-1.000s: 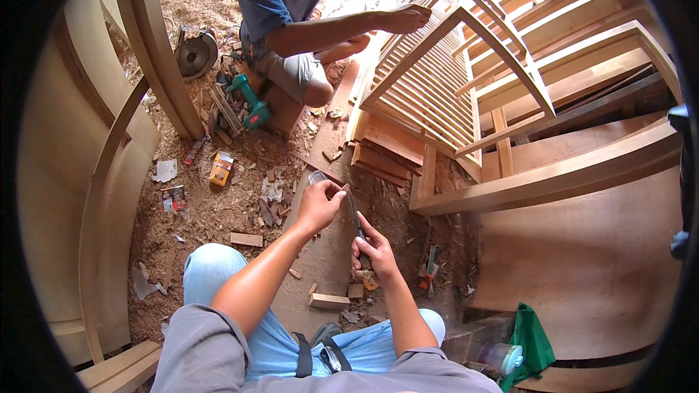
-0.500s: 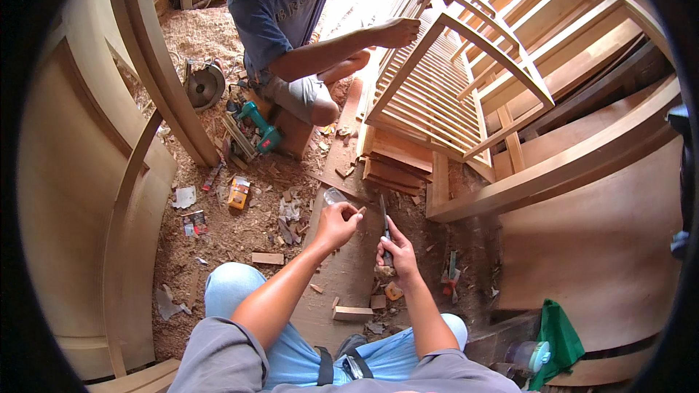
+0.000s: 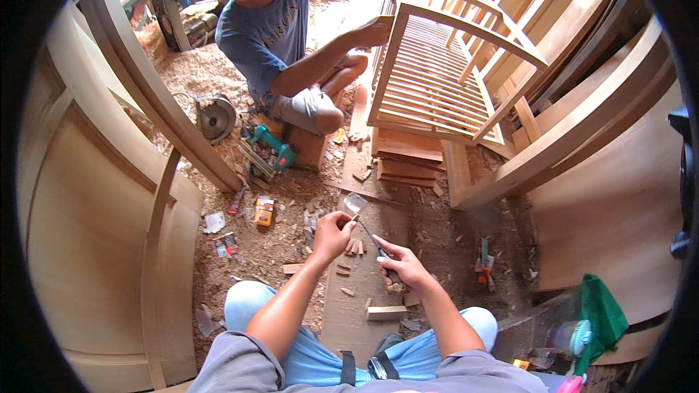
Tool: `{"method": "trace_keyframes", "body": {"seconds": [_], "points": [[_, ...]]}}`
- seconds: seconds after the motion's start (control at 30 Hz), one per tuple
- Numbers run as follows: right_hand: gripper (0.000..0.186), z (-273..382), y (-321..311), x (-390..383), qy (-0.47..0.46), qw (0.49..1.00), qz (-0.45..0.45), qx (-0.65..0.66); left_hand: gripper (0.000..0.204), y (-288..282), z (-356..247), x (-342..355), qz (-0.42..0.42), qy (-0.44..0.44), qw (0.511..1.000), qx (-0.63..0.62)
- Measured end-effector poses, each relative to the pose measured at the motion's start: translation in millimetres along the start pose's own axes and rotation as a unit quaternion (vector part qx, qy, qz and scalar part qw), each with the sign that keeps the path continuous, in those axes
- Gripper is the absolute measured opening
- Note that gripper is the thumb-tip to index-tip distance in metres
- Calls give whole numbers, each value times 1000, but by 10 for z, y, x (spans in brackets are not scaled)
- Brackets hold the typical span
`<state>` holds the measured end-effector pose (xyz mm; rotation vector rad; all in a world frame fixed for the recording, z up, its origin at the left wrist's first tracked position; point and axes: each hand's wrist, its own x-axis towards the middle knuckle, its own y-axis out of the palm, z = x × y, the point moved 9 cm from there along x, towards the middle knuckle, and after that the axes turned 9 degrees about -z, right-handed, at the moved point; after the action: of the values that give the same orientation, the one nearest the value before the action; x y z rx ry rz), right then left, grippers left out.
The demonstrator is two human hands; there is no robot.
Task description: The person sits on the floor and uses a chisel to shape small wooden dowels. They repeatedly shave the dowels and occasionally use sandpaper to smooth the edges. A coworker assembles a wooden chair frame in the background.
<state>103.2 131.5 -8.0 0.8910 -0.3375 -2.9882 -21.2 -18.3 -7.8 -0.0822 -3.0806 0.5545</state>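
My left hand [image 3: 333,234], fingers pinched, holds a small sliver of wood [image 3: 355,217]. In my right hand [image 3: 397,266] is a tool with a dark handle and a thin blade [image 3: 368,232], whose tip is at the sliver. A clear plastic bag [image 3: 354,203] lies just beyond my left hand. Small wooden pieces [image 3: 354,246] and a short wood block [image 3: 386,313] lie on the board [image 3: 353,333] beneath my hands.
A co-worker [image 3: 262,51] squats ahead, both hands on a slatted wooden frame [image 3: 429,73]. A circular saw [image 3: 215,120], green nail gun [image 3: 269,149] and yellow box [image 3: 264,211] lie among shavings. Curved panels stand left [image 3: 102,233] and right [image 3: 604,204]; a green cloth [image 3: 604,313] hangs right.
My right hand's blade has swung left, its tip now at the sliver in my left hand. My view has tilted up and shifted, showing more of the background. The co-worker has leaned forward.
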Motion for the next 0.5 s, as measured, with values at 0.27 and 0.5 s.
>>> {"method": "trace_keyframes", "body": {"seconds": [0.27,0.5], "points": [[60,-171,62,2,-4,1000,2,-1,14,-96,-7,-185,-11,24,995,94],[59,-270,23,9,-14,999,-23,-46,17,-29,-5,-254,-8,71,980,184]]}}
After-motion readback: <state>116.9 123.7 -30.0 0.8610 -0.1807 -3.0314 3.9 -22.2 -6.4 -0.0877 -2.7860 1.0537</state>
